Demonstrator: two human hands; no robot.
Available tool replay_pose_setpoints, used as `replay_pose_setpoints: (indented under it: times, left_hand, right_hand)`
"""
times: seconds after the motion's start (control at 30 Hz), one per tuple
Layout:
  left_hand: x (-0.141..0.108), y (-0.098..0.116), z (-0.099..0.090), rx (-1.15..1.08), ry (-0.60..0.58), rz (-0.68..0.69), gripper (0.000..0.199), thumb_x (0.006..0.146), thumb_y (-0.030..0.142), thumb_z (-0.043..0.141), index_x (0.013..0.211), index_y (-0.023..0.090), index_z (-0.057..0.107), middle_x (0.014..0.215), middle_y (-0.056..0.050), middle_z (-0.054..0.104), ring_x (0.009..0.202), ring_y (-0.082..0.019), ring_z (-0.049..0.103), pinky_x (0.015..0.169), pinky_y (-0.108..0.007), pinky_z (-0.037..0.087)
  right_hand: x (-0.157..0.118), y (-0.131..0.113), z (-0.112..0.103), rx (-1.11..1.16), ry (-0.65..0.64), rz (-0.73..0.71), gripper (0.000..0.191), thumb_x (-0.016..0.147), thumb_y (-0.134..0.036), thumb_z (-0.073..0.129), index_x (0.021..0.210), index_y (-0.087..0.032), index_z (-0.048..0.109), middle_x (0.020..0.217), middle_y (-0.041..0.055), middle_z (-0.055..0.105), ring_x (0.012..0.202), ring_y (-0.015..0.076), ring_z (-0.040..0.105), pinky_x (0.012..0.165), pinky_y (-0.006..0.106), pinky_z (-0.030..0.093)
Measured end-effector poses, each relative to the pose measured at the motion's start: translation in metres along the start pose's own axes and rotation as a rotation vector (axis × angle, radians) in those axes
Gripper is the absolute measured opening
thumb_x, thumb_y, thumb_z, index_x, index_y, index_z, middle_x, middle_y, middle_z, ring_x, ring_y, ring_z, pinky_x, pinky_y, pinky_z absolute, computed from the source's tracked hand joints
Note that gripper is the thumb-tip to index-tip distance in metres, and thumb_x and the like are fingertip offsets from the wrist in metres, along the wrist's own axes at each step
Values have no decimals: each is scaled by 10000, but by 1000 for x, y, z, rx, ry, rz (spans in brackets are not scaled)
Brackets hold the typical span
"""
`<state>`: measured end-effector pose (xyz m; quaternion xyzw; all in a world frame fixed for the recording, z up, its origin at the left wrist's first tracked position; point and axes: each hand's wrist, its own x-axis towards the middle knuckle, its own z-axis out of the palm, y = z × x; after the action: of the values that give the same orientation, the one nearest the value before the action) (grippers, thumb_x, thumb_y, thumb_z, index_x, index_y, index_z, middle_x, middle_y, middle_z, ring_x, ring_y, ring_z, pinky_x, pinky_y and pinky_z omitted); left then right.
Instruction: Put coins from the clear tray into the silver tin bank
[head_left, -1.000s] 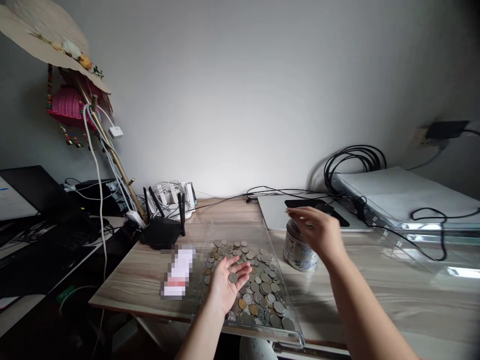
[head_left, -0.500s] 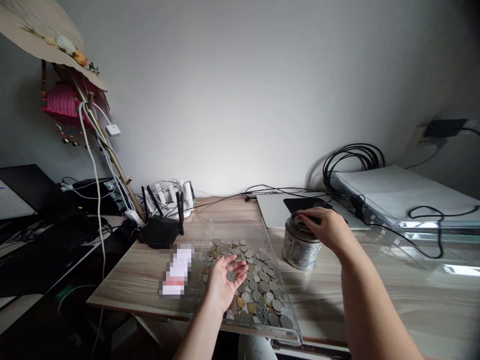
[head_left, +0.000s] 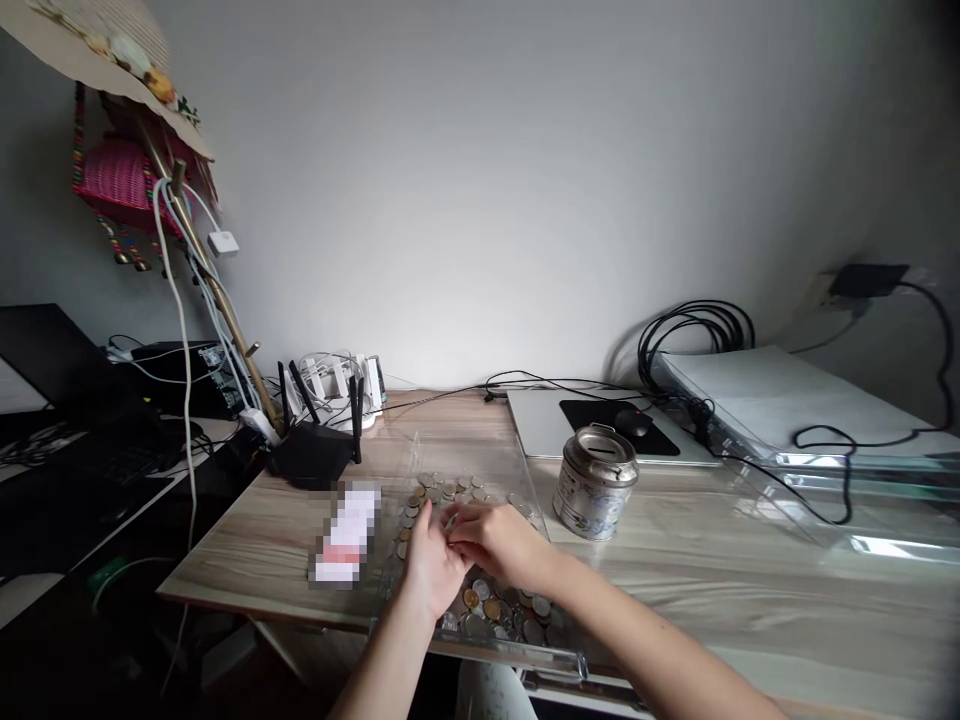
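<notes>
Many silver and gold coins (head_left: 493, 608) lie in a clear plastic tray (head_left: 517, 655) at the desk's front edge. Above them my left hand (head_left: 436, 565) is held palm up, its palm and most fingers covered by the other hand, so its contents are hidden. My right hand (head_left: 499, 540) reaches across from the right, fingers bent together over the left palm; whatever they pinch is not visible. To the right stands a round patterned tin (head_left: 596, 485), upright, with a slot in its lid.
A black router (head_left: 311, 453) and a blurred pinkish-white item (head_left: 346, 535) are on the left. Behind the tin lie a black mat (head_left: 592, 415) and mouse (head_left: 632, 423). Clear stacked sheets (head_left: 825, 400) and cables occupy the right; a pole with a hat rises at left.
My right hand has moved left and down from the tin's lid to my left palm. The coin seen in that palm is now hidden. The view has shifted slightly.
</notes>
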<state>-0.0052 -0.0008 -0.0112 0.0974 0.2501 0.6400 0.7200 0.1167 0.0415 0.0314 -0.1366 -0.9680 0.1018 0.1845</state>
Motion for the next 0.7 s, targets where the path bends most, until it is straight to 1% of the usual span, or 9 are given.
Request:
replay_pose_setpoints:
  times: [0.07,0.13,0.23,0.27,0.3,0.37,0.43,0.53,0.7]
  left_hand:
    - [-1,0,0,22,-35,-20,358,795,442,398,922,138,538,816,-72,604,738,-148,575,697,-270,421]
    - [-2,1,1,78,-28,-51,408,791,468,387,972,129,522,907,-114,604,855,-196,577,789,-324,406]
    - [-3,2,2,140,24,-60,475,792,478,371,1058,100,481,1037,-170,569,952,-235,555,858,-356,374]
    - [-3,2,2,152,34,-52,483,794,474,368,1073,93,471,1045,-176,564,952,-236,556,864,-357,371]
    - [-3,2,2,163,41,-44,485,796,470,367,1079,89,466,1043,-177,565,947,-235,559,865,-358,371]
    - [-3,2,2,185,49,-40,476,797,461,368,1072,86,470,1030,-174,570,930,-229,565,863,-360,373]
    - [-2,1,2,209,50,-42,460,797,451,373,1055,86,482,1014,-167,576,915,-223,568,859,-360,377]
    - [-2,0,2,245,47,-46,428,794,433,388,1023,90,504,982,-154,587,895,-213,571,851,-357,382]
    - [-2,-2,1,348,66,-23,362,775,373,430,985,96,530,959,-139,593,880,-202,568,819,-344,398]
  right_hand:
    - [-4,6,-14,9,80,18,205,825,-208,418,818,-203,623,837,38,613,798,133,535,673,234,409]
    - [-14,18,-38,17,271,94,219,833,-223,409,896,-205,617,861,49,613,797,138,538,684,245,419]
    - [-42,49,-77,-62,628,306,208,814,-271,449,894,-196,626,866,62,614,792,158,544,689,274,435]
    - [-54,61,-87,-117,704,378,201,799,-288,470,870,-199,635,859,59,619,792,169,546,688,286,437]
    - [-65,73,-96,-182,741,442,192,783,-300,489,841,-204,645,846,53,626,791,180,549,693,300,437]
    - [-85,94,-106,-281,718,559,170,747,-303,521,785,-213,660,814,39,640,781,197,557,686,315,436]
    - [-98,107,-108,-292,601,636,155,719,-284,533,749,-217,670,785,28,652,754,199,570,661,308,440]
    - [-104,114,-106,-248,472,633,170,709,-268,520,739,-216,679,790,28,658,736,191,580,662,296,442]
    - [-96,120,-101,-317,528,600,194,707,-292,511,708,-211,688,812,44,647,777,209,567,739,339,420]
